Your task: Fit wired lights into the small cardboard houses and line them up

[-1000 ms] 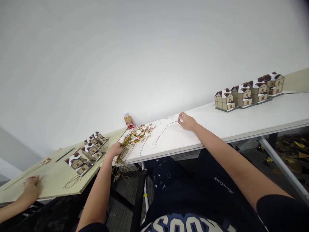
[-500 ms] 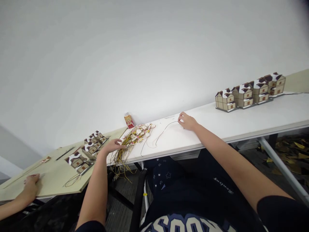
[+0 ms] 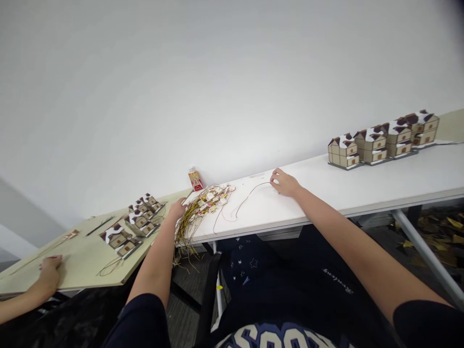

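Observation:
My right hand [image 3: 284,182] is over the white table [image 3: 261,215], its fingers pinched on the end of a thin dark wire [image 3: 250,193] that curves down to the left. At the left end of that table lies a pile of wires with small white connectors [image 3: 206,200], the yellow-brown strands hanging over the front edge. My left hand [image 3: 178,209] is at the left side of this pile, by the joint of the two tables. Its fingertips are hard to make out, and what they hold, if anything, cannot be seen.
Several small model houses [image 3: 380,140] stand in a row on the right. More houses [image 3: 137,222] are on the beige table [image 3: 83,261], near a black tool [image 3: 99,225] and another person's hand [image 3: 50,273]. A red and gold carton [image 3: 195,180] leans against the wall.
My left hand has moved up and a little right, from the front of the wire pile to its upper left side. My right hand still pinches the wire. The view has shifted slightly.

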### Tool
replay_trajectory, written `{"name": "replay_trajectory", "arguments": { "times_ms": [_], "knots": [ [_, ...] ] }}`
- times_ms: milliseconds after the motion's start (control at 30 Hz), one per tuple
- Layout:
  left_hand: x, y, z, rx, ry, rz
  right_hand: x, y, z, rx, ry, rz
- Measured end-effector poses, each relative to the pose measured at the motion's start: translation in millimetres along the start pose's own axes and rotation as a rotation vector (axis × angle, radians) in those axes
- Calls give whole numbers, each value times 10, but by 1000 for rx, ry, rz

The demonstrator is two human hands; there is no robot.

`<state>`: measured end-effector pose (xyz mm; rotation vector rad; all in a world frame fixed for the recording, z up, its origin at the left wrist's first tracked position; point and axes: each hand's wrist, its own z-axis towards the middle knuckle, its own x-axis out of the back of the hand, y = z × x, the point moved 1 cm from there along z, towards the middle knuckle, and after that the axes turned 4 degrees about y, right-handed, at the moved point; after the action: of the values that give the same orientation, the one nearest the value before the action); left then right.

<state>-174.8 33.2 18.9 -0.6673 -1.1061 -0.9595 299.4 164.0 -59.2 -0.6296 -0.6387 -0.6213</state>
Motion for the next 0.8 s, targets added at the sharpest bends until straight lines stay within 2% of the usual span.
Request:
{"name": "replay_trajectory", "arguments": {
  "times_ms": [167,500,667,800],
  "knots": [
    [-86,40,110,-20,-56,-18,-24,32,2,-15,-14,23],
    [-263,57,179,62,-91,-119,-37,47,9,-18,-16,20],
    [-334,65,195,144,-69,-159,-25,36,7,-13,-5,22],
    [-296,28,225,164,-18,-236,-41,46,17,-9,1,16]
  ]
}}
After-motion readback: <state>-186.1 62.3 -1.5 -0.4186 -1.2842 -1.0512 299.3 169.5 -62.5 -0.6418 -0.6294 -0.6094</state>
